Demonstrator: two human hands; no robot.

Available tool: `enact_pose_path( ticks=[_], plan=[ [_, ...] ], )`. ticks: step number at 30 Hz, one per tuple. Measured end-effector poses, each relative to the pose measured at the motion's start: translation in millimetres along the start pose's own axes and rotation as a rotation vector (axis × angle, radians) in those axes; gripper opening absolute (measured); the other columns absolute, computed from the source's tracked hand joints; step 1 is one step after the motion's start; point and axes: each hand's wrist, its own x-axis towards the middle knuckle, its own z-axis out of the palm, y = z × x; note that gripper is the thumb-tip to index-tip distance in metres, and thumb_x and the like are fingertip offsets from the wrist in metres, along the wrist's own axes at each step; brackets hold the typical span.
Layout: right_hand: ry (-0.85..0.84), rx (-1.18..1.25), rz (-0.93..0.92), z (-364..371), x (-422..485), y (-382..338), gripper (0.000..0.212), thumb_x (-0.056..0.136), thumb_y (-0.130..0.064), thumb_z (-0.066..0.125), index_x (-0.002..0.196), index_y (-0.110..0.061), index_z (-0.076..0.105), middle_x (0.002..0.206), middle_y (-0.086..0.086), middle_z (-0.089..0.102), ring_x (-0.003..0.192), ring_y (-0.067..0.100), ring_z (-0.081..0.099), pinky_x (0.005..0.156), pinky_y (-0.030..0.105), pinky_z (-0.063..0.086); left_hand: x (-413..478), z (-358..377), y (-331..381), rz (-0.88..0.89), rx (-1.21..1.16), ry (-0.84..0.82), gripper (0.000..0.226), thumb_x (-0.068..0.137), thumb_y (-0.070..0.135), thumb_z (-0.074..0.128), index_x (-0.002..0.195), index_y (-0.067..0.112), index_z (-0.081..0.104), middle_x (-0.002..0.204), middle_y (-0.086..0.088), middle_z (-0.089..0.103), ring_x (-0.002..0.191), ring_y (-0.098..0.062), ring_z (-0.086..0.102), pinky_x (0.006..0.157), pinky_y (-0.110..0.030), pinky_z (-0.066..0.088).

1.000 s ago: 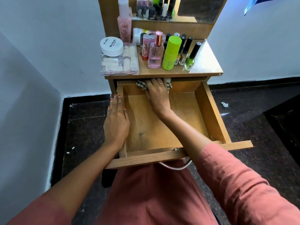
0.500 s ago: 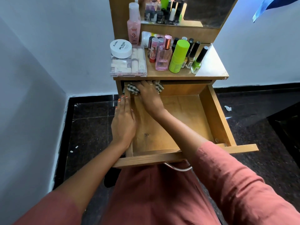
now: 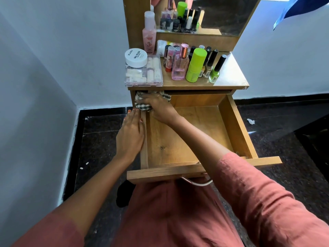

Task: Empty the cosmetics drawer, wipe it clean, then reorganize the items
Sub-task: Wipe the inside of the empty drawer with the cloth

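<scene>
The wooden drawer [image 3: 236,125] is pulled out and holds nothing but my hand and a cloth. My right hand [image 3: 159,108] presses a checked cloth [image 3: 140,104] into the drawer's far left corner. My left hand [image 3: 130,134] lies flat on the drawer's left wall, fingers together, holding nothing. On the dresser top [image 3: 229,72] stand the cosmetics: a clear case [image 3: 144,75] with a white nail polish jar [image 3: 136,57] on it, a pink perfume bottle [image 3: 179,65], a green tube [image 3: 195,65], a green nail polish [image 3: 216,70] and a tall pink bottle [image 3: 149,33].
A mirror [image 3: 222,13] rises behind the bottles. White walls stand left and behind. The floor is dark stone [image 3: 293,139] with scraps of white paper [image 3: 250,121]. A metal handle [image 3: 197,182] hangs under the drawer front, above my lap.
My right hand has slid the cloth leftward along the drawer's back edge into the left corner. My left hand stays on the left wall. The camera has shifted slightly.
</scene>
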Motion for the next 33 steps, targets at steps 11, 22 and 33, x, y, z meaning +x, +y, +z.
enact_pose_path(
  ticks=[11,22,33],
  plan=[
    [-0.292,0.246,-0.025,4,-79,-16,0.058,0.08,0.014,0.04,0.131,-0.011,0.048,0.15,0.007,0.032,0.137,0.023,0.033,0.116,0.038,0.026,32,-22,-3,0.103,0.051,-0.108,0.046,0.097,0.008,0.037,0.142,0.013,0.031,0.153,-0.005,0.026,0.143,-0.02,0.019,0.114,-0.038,0.026],
    [-0.441,0.19,-0.136,-2,-86,-14,0.074,0.07,0.021,0.035,0.133,-0.016,0.047,0.152,0.002,0.028,0.145,0.022,0.013,0.119,0.043,0.015,51,-24,0,0.173,0.142,-0.241,0.043,0.095,0.007,0.04,0.138,0.011,0.039,0.151,-0.004,0.029,0.139,-0.024,0.031,0.113,-0.038,0.028],
    [-0.587,0.167,-0.348,0,-106,-18,0.077,0.061,0.018,0.035,0.129,-0.013,0.052,0.149,0.006,0.031,0.143,0.027,0.016,0.116,0.028,0.008,37,-11,3,0.052,0.165,-0.198,0.047,0.098,0.027,0.038,0.143,0.015,0.031,0.155,0.001,0.019,0.14,-0.024,0.027,0.105,-0.045,0.038]
  ],
)
